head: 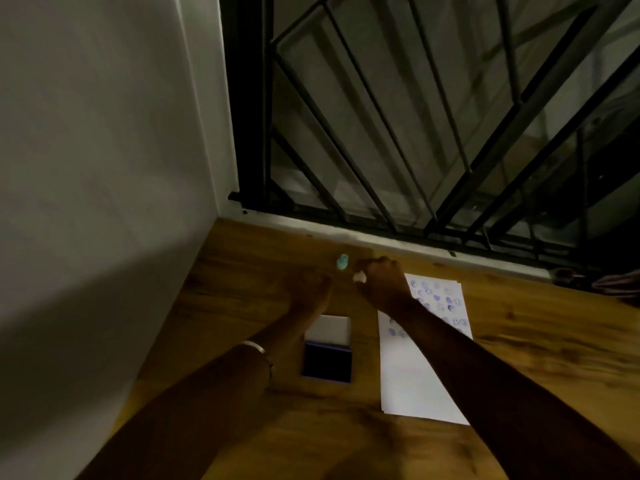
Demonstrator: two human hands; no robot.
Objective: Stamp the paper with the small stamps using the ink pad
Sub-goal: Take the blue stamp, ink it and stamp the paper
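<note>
A white sheet of paper (420,382) lies on the wooden table (536,344), its far part covered with blue stamp prints. To its left sits the open ink pad (327,363), dark blue with its white lid folded back. A small teal stamp (342,262) stands near the table's far edge. My right hand (381,284) is closed around a small pale stamp (359,277), held just right of the teal one. My left hand (308,289) is a closed fist beyond the ink pad; the blur hides whether anything is in it.
A white wall (104,168) runs along the left side of the table. A black metal window grille (415,116) rises behind the far edge. Some dark objects (588,280) lie at the far right by the sill.
</note>
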